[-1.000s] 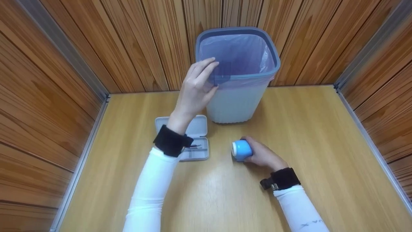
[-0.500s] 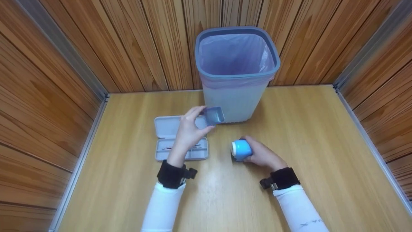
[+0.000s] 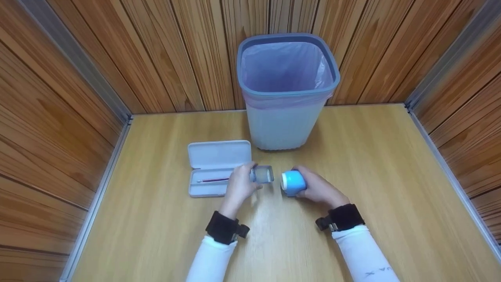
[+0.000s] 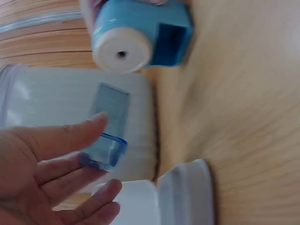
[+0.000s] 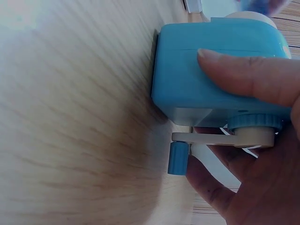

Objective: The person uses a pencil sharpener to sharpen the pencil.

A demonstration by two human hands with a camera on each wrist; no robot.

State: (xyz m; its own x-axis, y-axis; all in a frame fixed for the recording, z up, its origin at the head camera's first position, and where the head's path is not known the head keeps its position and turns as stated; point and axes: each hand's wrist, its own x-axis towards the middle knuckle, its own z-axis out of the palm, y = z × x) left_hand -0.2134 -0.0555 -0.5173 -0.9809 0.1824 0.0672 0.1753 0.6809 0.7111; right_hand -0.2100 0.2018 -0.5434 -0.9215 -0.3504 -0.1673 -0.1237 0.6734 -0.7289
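Observation:
My left hand (image 3: 238, 187) pinches a small see-through bluish shavings drawer (image 3: 264, 174) between thumb and fingers, as the left wrist view also shows. Just right of it, my right hand (image 3: 320, 189) holds a blue pencil sharpener (image 3: 296, 182) against the table. Its white round face, with a pencil hole (image 4: 122, 54), points left toward the drawer. Beside that face, a dark rectangular drawer slot (image 4: 169, 44) gapes in the body. In the right wrist view, my right thumb lies along the body, and the hand crank (image 5: 206, 138) with its blue knob sits by my fingers.
An open grey pencil case (image 3: 219, 153) lies left of the drawer, partly behind my left hand. A pencil (image 3: 211, 180) is in its tray. Behind stands a tall bin (image 3: 283, 125) with a plastic liner, close to the wooden back wall (image 3: 211, 55).
My left hand has come down from the bin's rim toward me, bringing the drawer close to the sharpener's left side. The right hand and sharpener have stayed put.

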